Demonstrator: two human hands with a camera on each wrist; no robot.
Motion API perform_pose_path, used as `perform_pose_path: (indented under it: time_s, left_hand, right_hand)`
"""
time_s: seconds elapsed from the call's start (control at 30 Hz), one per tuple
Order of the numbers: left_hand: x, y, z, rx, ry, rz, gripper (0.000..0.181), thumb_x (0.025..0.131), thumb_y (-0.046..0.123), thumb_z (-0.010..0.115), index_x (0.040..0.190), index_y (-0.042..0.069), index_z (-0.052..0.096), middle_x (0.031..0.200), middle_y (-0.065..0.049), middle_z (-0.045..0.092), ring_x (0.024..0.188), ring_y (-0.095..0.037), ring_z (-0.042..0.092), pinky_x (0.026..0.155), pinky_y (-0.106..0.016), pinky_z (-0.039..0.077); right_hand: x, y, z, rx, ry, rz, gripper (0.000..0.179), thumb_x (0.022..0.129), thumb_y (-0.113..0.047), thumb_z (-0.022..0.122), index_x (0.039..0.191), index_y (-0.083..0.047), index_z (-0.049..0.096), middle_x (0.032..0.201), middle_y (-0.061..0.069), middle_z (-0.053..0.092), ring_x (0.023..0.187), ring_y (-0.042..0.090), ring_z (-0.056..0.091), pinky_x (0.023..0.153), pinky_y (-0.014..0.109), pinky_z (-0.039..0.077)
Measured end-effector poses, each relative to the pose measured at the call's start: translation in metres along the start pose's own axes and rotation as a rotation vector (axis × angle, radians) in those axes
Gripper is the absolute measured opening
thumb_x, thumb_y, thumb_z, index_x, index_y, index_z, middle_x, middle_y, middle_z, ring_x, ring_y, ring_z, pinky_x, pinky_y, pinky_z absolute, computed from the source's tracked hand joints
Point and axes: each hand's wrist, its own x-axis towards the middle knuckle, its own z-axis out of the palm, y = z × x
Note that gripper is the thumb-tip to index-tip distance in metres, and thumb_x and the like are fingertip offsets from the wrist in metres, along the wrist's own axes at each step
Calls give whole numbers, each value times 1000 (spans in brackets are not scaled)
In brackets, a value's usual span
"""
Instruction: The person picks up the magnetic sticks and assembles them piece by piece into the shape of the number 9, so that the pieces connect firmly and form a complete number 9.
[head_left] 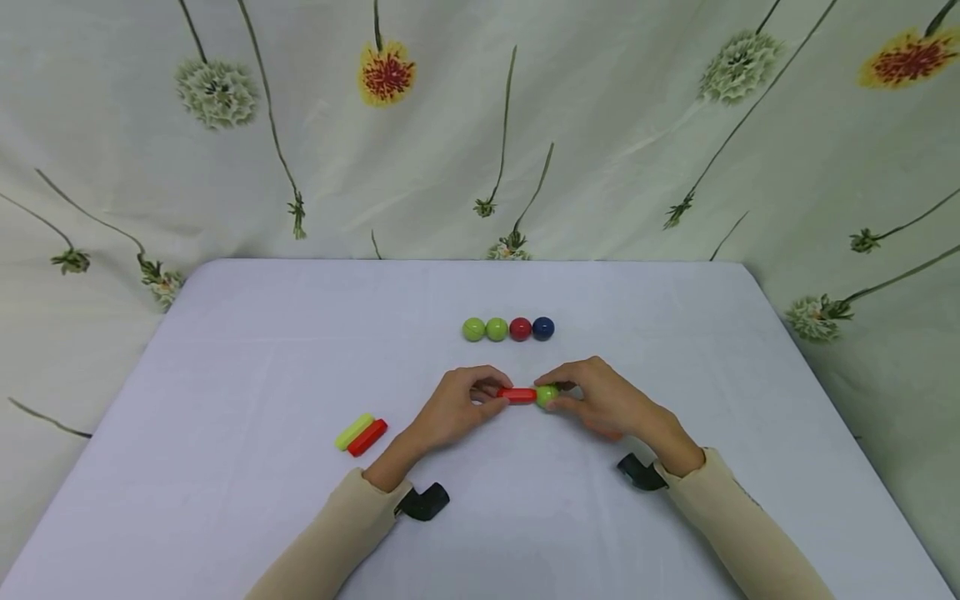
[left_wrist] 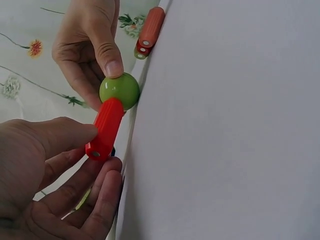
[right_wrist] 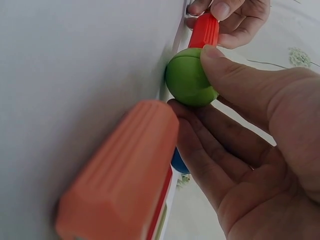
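In the head view, my left hand (head_left: pixel 459 406) pinches the left end of a red ridged rod (head_left: pixel 517 396) between thumb and fingers. A small metal dot shows in the rod's near end face in the left wrist view. My right hand (head_left: pixel 600 398) holds a glossy green ball (head_left: pixel 547 395) with its thumb and fingertips. The rod's other end meets the ball, so the two lie in one line, low over the table. An orange rod (right_wrist: pixel 122 175) lies close to my right hand, mostly hidden under it in the head view.
Several balls stand in a row behind my hands: two green balls (head_left: pixel 485 329), a red ball (head_left: pixel 521 329) and a dark blue ball (head_left: pixel 543 328). Left of my left hand, a yellow-green rod (head_left: pixel 353 432) and another red rod (head_left: pixel 367 437) lie together on the white table (head_left: pixel 187 500).
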Motion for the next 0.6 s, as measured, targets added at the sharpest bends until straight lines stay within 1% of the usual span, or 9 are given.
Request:
perform_pose_path:
  time_s: [0.1,0.17,0.33,0.43,0.6]
  left_hand:
    - [2,0,-4,-12,7,-13,18,93,11,69,111,10,71,103,-1,71,92,-13,67,87,-28,57]
    - [3,2,-9,-23,19,-20,17,94,13,69,111,9,71,105,-2,71,95,-14,67,88,-30,57]
    - [7,6,-24,-28,81,-62,20,95,16,69,113,8,70,110,-2,70,100,-18,67,90,-34,57]
    - [13,7,-34,-26,110,-80,22,95,18,69,114,8,70,113,-2,69,102,-20,66,87,-35,57]
    - [23,11,-50,-22,141,-82,23,95,15,68,116,6,69,119,-5,68,107,-24,65,81,-35,55]
  right_hand:
    - [0,2,0,-8,-2,5,32,91,-14,73,122,-8,71,116,1,73,103,14,69,91,36,55]
    - [1,3,0,-12,-4,9,32,91,-14,74,122,-8,71,116,1,73,103,13,69,91,36,55]
    - [1,5,0,-21,-8,10,31,91,-14,74,122,-9,71,116,0,73,102,12,68,92,35,54]
    - [2,7,1,-22,-10,13,31,92,-14,73,122,-9,71,116,-1,73,102,12,68,92,34,54]
    - [1,7,0,-8,-19,13,31,92,-15,73,123,-9,71,115,-1,73,102,12,68,92,34,54]
